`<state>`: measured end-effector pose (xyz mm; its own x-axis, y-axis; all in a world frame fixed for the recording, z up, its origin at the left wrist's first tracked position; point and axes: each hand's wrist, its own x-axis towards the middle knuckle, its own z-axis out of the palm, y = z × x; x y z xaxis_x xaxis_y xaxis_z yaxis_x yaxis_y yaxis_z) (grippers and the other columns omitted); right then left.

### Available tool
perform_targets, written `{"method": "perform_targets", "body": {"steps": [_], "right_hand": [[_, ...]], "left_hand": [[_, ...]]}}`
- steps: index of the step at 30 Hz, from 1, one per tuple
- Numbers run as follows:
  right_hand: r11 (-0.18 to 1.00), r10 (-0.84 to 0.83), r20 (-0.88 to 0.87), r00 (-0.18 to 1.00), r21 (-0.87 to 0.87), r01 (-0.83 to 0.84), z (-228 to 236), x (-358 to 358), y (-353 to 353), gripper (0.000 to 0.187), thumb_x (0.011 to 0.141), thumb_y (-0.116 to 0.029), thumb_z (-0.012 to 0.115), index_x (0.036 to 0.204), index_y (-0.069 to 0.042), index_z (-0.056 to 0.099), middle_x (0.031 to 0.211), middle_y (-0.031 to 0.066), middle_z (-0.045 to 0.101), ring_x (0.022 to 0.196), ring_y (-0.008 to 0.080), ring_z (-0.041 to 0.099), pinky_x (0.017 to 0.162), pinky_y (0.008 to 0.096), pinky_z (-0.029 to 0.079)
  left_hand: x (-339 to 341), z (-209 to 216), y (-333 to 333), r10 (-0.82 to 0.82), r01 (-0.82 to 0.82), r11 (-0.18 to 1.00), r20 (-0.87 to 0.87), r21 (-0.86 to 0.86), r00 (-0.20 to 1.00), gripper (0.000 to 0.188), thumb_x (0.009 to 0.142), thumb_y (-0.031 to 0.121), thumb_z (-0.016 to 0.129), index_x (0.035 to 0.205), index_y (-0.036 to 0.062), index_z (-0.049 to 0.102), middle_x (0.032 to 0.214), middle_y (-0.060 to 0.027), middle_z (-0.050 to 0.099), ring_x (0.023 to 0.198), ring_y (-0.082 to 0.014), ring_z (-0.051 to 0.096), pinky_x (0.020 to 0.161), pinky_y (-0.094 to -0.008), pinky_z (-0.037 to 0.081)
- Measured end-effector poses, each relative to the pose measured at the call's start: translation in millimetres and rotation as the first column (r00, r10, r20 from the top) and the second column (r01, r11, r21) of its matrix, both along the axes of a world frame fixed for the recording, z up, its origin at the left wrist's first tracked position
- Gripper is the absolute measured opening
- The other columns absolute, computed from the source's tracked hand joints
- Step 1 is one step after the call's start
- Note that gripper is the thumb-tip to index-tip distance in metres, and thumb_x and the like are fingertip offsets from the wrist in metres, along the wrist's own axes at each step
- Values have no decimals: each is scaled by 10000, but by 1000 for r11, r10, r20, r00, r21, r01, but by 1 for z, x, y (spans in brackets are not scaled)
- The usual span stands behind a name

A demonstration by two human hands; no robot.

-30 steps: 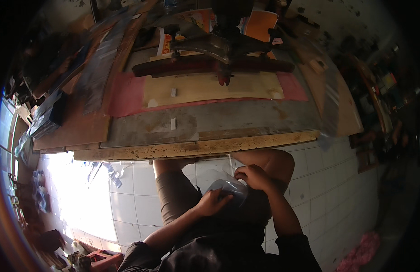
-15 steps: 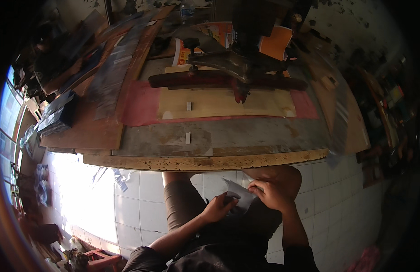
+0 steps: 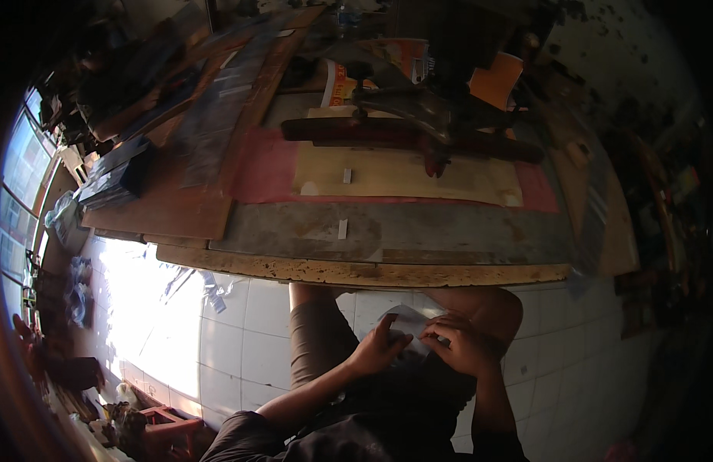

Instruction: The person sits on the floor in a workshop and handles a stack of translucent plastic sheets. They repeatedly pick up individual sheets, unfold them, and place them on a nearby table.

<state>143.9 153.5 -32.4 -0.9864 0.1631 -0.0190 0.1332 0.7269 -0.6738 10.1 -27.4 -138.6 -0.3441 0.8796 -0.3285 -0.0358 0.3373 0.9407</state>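
Over my lap, below the table's front edge, is a thin greyish, see-through piece that looks like plastic film [image 3: 409, 317]. My left hand [image 3: 374, 350] grips its left side, with the thumb and forefinger apart around the film. On the other side my right hand [image 3: 458, 345] is closed, with fingertips pinched at the film's right edge. Parts of the film behind my fingers and against my dark clothing are hard to make out.
On the table [image 3: 479, 240] in front lie yellow board [image 3: 402, 181] over a pink sheet [image 3: 260, 173] and two small pale pieces. A dark metal press with a long bar [image 3: 410, 140] stands above them. A person [image 3: 114, 108] sits at far left. A red stool [image 3: 171, 423] is lower left.
The whole view has shifted slightly to the right. My left hand's thumb and forefinger have spread wider. My hands are slightly closer together, and the film shows less between them.
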Motion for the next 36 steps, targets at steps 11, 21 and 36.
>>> {"method": "perform_targets", "body": {"steps": [11,21,36], "right_hand": [[976,-194,-163,967,-136,173,7,3,-40,73,943,-122,711,992,-68,704,1171,69,651,1310,295,565,1105,444,435],[978,-55,-182,982,-210,16,23,-2,-60,91,929,-97,739,1016,-70,730,1174,45,683,970,188,717,767,295,602],[912,-404,-310,861,-66,405,2,2,-25,477,931,-272,777,1331,-59,625,1406,137,553,1219,263,631,1013,373,505]], "left_hand": [[-16,48,2,147,-143,988,-69,60,987,920,993,147,668,1666,155,40,868,-156,745,727,-208,733,723,-370,573],[-17,44,1,17,36,958,-179,286,984,390,987,98,664,1369,99,587,963,-95,754,910,-213,756,812,-336,577],[-20,49,-13,47,-21,962,-87,274,995,194,976,46,642,1146,58,737,1006,-108,773,886,-212,754,803,-341,588]]}}
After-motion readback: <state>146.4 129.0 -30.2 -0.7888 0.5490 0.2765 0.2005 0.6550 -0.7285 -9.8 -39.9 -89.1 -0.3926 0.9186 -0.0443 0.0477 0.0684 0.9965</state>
